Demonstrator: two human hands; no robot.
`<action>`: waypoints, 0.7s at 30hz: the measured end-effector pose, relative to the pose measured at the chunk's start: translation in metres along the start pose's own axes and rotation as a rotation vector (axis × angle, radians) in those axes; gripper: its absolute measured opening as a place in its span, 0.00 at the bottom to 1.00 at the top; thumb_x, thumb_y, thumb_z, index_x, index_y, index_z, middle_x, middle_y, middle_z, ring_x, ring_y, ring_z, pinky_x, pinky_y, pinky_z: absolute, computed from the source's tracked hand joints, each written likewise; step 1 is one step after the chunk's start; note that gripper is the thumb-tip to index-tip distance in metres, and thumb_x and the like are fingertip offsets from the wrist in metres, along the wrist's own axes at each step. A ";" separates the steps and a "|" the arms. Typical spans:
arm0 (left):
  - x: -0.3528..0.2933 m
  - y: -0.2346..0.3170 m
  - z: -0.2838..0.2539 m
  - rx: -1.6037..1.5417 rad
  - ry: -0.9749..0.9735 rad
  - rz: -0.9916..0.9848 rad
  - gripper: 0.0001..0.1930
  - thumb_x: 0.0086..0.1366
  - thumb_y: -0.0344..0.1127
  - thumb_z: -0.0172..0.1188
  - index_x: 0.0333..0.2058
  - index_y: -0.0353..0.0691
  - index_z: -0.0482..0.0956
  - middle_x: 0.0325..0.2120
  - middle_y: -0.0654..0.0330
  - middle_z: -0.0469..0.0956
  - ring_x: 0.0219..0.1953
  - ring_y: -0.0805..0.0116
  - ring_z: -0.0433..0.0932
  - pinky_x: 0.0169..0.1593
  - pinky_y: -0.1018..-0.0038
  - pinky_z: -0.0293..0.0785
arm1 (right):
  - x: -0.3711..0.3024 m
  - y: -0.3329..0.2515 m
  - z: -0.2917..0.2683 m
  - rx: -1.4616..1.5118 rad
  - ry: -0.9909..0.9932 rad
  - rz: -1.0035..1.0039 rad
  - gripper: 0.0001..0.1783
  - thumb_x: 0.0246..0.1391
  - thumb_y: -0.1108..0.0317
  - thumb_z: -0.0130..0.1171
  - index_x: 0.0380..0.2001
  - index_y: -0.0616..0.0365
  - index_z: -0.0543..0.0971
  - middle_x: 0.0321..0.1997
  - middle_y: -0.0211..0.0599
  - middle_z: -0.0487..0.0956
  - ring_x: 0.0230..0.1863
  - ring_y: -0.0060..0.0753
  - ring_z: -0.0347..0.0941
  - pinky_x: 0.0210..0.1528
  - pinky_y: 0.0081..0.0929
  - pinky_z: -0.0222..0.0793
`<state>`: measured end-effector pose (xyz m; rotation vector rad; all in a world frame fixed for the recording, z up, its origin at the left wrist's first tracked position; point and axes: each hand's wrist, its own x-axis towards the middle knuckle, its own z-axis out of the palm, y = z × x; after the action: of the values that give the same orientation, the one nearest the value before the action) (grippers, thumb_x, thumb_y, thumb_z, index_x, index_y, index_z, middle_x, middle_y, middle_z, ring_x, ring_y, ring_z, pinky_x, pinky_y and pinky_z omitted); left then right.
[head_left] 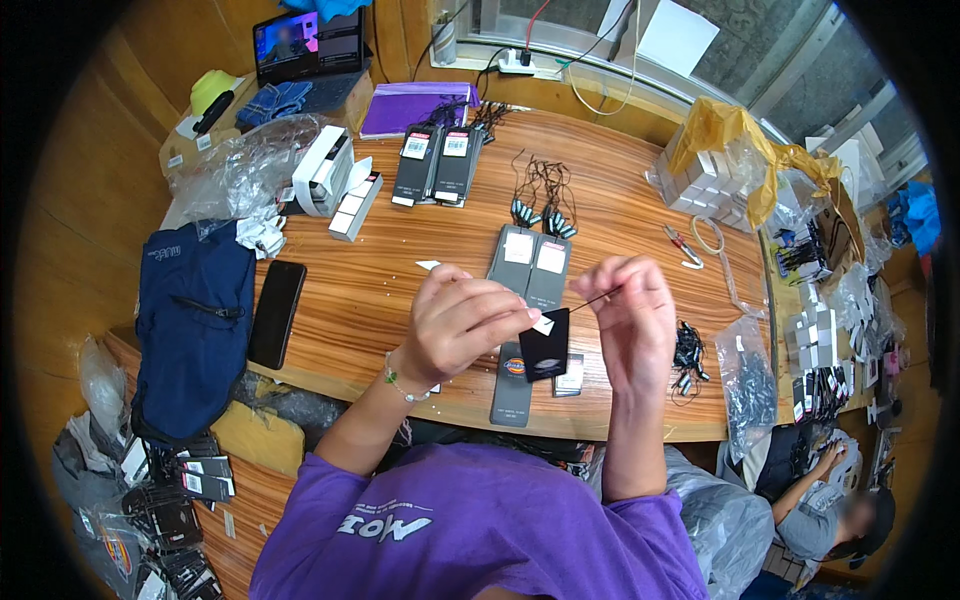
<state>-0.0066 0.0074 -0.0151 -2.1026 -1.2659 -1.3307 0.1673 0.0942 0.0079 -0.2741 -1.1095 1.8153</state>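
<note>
My left hand (462, 325) is closed, its fingertips pinching the top of a small black hang tag (543, 352) that carries a white sticker. Just right of it, my right hand (636, 315) pinches a thin black cord (597, 299), which stretches between the hands toward the tag's top. Below and behind them lie long grey tags (512, 395) in two overlapping columns, some with white stickers. Black strings with small light-tipped ends (543, 200) bunch at their far end. A small white-labelled card (569, 374) rests partly under the black tag.
Two more grey tag stacks (434, 165) lie farther back. A black phone (277, 315) and navy bag (195, 320) are at left. Rightward are loose black strings (688, 355), snips (684, 247), a plastic bag (746, 385) and white boxes (700, 180). Another person (825, 515) sits at lower right.
</note>
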 end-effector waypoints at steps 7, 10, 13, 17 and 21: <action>-0.009 -0.005 0.015 -0.090 0.001 -0.077 0.08 0.50 0.21 0.55 0.30 0.37 0.75 0.31 0.58 0.76 0.31 0.64 0.75 0.34 0.70 0.67 | 0.006 -0.006 0.001 0.220 -0.123 -0.105 0.07 0.62 0.63 0.42 0.35 0.55 0.66 0.19 0.34 0.68 0.18 0.27 0.64 0.27 0.31 0.66; -0.001 0.003 0.017 -0.128 -0.031 -0.219 0.07 0.51 0.21 0.55 0.31 0.36 0.75 0.33 0.56 0.76 0.34 0.61 0.75 0.35 0.71 0.67 | 0.006 -0.002 0.001 0.367 -0.151 0.005 0.07 0.61 0.63 0.43 0.35 0.55 0.66 0.19 0.34 0.67 0.18 0.27 0.64 0.27 0.30 0.66; 0.003 0.010 0.024 -0.225 -0.001 -0.384 0.08 0.47 0.22 0.61 0.28 0.37 0.75 0.33 0.57 0.75 0.36 0.61 0.74 0.36 0.72 0.67 | 0.006 0.003 0.002 0.492 -0.126 0.099 0.08 0.62 0.63 0.42 0.37 0.55 0.67 0.20 0.33 0.67 0.21 0.26 0.63 0.30 0.30 0.65; -0.005 0.006 0.028 -0.232 0.018 -0.442 0.13 0.42 0.23 0.67 0.27 0.39 0.74 0.31 0.59 0.75 0.35 0.63 0.74 0.37 0.72 0.67 | 0.007 0.007 -0.002 0.697 -0.146 0.193 0.09 0.62 0.63 0.41 0.38 0.55 0.67 0.21 0.31 0.67 0.23 0.24 0.61 0.33 0.29 0.65; -0.006 0.006 0.026 -0.173 0.048 -0.411 0.15 0.39 0.21 0.67 0.27 0.40 0.74 0.31 0.61 0.75 0.35 0.64 0.74 0.37 0.72 0.67 | 0.007 0.009 0.000 0.857 -0.154 0.246 0.10 0.63 0.63 0.39 0.39 0.55 0.68 0.22 0.30 0.66 0.23 0.23 0.61 0.34 0.28 0.65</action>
<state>0.0114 0.0189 -0.0317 -1.9710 -1.6808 -1.7026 0.1586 0.0986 0.0024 0.2543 -0.3188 2.3830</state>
